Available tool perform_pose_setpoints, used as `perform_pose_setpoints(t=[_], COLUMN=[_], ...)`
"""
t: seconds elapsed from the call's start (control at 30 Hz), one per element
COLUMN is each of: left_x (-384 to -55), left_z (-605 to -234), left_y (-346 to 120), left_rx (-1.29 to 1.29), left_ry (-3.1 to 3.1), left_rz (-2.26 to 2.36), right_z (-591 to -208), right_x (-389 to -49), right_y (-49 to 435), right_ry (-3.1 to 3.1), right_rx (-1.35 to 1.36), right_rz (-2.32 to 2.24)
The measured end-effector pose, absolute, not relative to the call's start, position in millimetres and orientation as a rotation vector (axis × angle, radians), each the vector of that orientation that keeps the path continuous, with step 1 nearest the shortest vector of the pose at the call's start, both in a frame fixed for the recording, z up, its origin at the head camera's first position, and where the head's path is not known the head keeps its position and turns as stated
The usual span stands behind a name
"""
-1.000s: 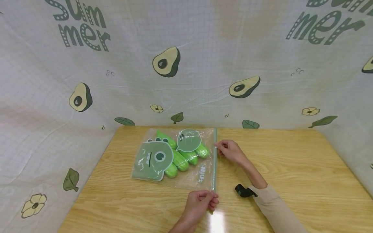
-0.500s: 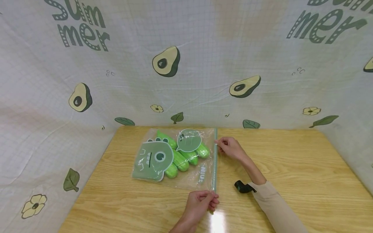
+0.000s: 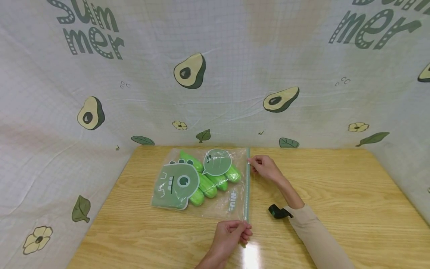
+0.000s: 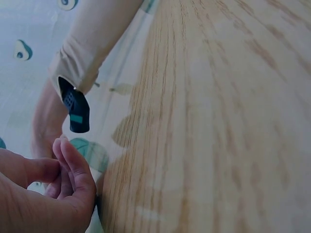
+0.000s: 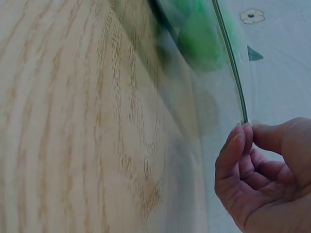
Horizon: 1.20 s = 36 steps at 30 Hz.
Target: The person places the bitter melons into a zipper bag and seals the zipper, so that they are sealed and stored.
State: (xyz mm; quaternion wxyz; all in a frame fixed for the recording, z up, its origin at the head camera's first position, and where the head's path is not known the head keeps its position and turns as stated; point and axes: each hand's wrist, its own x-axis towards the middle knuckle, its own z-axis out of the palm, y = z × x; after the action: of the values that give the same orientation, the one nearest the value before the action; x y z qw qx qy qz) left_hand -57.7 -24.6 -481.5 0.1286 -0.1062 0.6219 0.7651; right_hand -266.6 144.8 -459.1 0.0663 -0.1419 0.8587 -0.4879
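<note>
A clear zip-lock bag (image 3: 215,203) with green cartoon prints lies flat on the wooden table. Inside it are several bright green, cucumber-like pieces (image 3: 208,185), partly covered by the prints. The bag's green zip strip (image 3: 247,190) runs along its right side. At the near end of the strip, my left hand (image 3: 230,235) pinches the corner between thumb and fingers. Close to the far end, my right hand (image 3: 265,167) pinches the strip. The right wrist view shows the thumb and index finger of the right hand (image 5: 265,177) meeting on the green edge.
The wooden table (image 3: 336,194) reaches back to a hanging cloth (image 3: 235,74) printed with avocados and leaves, which also rises at both sides. A black wrist camera (image 3: 279,212) sticks out from the beige right sleeve (image 3: 315,233).
My right hand has slid a short way along the zip strip toward the far end. The left hand stays at the near corner, and the bag lies as before.
</note>
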Motion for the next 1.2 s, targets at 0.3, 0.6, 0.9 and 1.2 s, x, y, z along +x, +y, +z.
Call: perform_pose_setpoints(t=[0.3,0.6,0.9,1.2], left_x=[-58,-58,-58,-58], left_z=[-482,-483,-483,-485], left_y=[-25,-24,-25,-24], left_rx=[-0.299,-0.288,-0.309,-0.302], left_ry=[1.784,1.774,1.781,1.777], left_rz=[2.25,2.265,2.252,2.262], right_z=[-459,-458,-456,-458], right_x=[-274,-280,-291,-298], right_y=[144,143,143,142], right_ry=[2.591,2.592,2.611,2.63], right_rx=[-0.41,-0.39,-0.359,-0.363], right_rz=[-1.475,-1.499,-1.489,-1.496])
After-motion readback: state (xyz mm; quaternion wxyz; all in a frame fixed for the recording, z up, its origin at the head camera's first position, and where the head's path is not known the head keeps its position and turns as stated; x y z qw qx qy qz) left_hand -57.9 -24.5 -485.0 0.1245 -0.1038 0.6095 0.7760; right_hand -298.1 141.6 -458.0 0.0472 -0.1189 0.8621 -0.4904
